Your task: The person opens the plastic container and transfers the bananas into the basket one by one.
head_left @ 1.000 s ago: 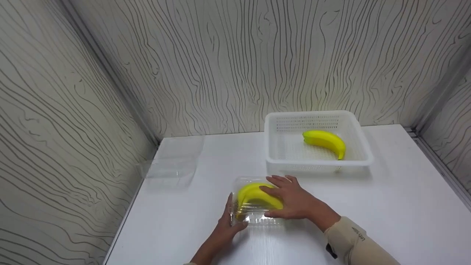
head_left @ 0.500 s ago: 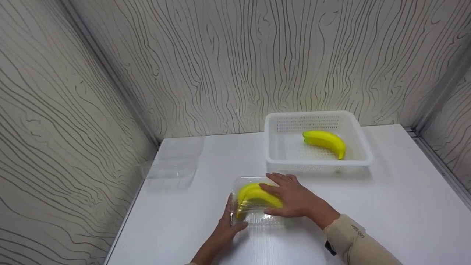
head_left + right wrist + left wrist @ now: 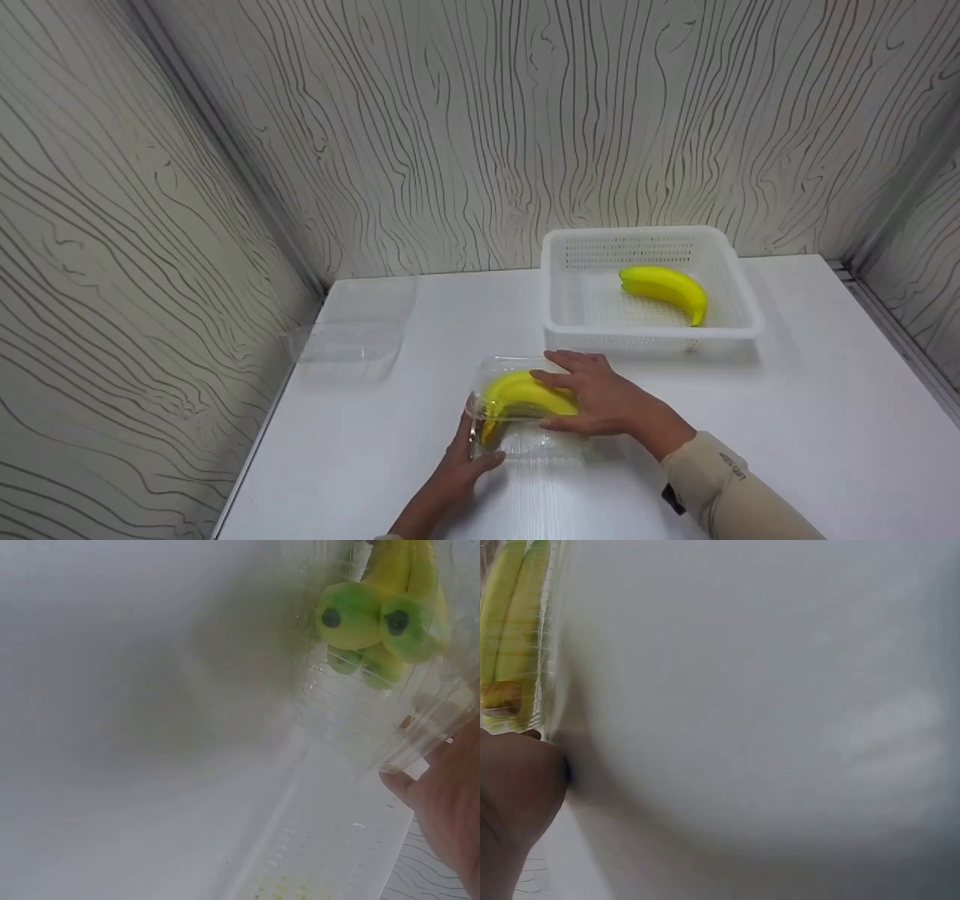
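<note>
A clear plastic clamshell box (image 3: 540, 444) stands on the white table with yellow bananas (image 3: 525, 386) inside. My left hand (image 3: 461, 457) grips its left side, thumb at the front corner and fingers along the far side. From the right, my right hand (image 3: 600, 397) holds the hinged lid (image 3: 517, 364), its fingers spread over the top and thumb near the front edge. That edge is raised from the base. In the right wrist view, several green banana ends (image 3: 350, 615) show through the plastic. The left wrist view catches the bananas (image 3: 514, 615) beyond the thumb.
Behind the box on the right is a white perforated basket (image 3: 652, 332) with one banana (image 3: 667, 289) in it. Another clear clamshell box (image 3: 349, 349) stands with its lid up at the table's left edge. Patterned walls (image 3: 480, 135) enclose the back and sides.
The lid's front edge has risen and tilted back from the base, with my right hand moving slightly up along with it. My left hand stays at the box's left side.
</note>
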`<state>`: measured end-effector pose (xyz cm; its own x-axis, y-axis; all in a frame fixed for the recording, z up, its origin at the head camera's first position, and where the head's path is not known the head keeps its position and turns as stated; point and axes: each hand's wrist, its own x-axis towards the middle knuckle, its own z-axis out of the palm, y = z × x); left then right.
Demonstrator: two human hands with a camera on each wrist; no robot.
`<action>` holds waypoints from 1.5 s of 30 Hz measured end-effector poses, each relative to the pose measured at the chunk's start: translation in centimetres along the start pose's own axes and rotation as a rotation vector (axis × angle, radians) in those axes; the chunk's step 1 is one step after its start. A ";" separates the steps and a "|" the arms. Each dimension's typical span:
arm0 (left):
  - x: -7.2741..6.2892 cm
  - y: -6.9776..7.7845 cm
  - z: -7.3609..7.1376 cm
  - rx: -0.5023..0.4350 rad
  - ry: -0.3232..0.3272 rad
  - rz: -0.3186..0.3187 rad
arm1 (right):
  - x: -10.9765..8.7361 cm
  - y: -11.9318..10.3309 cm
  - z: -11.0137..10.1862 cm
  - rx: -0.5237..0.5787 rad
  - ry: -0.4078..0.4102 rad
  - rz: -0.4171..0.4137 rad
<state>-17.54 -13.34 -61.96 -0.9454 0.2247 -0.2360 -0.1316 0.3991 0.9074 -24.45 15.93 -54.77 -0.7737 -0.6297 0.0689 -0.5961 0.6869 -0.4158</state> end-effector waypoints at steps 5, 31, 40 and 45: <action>-0.3 0.0 -0.1 0.011 0.011 -0.004 | 0.1 0.0 -0.4 0.043 -0.003 0.006; -0.1 0.4 0.5 0.034 0.057 -0.038 | -0.4 -1.6 -5.9 0.084 0.010 0.148; -0.4 0.1 0.5 0.049 0.055 0.027 | 0.9 -1.6 -6.3 -0.333 0.527 0.036; -0.5 -0.1 0.4 0.034 0.044 0.064 | 2.1 -0.7 -6.5 -0.201 0.533 0.216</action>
<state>-16.94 -13.11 -62.13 -0.9638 0.2118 -0.1621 -0.0615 0.4152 0.9076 -27.04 16.44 -48.45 -0.8518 -0.2357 0.4679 -0.4020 0.8667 -0.2953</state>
